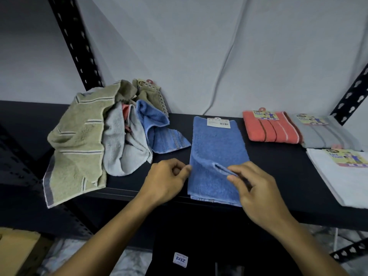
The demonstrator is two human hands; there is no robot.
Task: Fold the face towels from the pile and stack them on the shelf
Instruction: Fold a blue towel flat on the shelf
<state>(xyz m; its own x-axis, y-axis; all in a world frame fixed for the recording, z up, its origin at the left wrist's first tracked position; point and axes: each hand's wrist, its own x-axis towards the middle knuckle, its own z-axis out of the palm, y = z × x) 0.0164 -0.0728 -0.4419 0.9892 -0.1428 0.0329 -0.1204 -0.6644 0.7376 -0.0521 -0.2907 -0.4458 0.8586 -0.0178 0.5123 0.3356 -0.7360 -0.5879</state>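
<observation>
A blue face towel (217, 144) lies lengthwise on the dark shelf (278, 172), a white barcode tag at its far end. My left hand (167, 180) pinches the towel's left edge at mid-length. My right hand (256, 194) pinches a raised crease in the towel's middle right. To the left sits a loose pile of towels (111, 134): an olive striped one hanging over the shelf's front edge, grey ones, a second blue one and an olive one with a label.
Folded towels lie at the right: a coral striped towel (272, 128), a grey towel (324, 134) and a white towel (342, 180), each labelled. Perforated black uprights (77, 46) frame the shelf. A grey sheet hangs behind. A cardboard box (18, 250) sits low left.
</observation>
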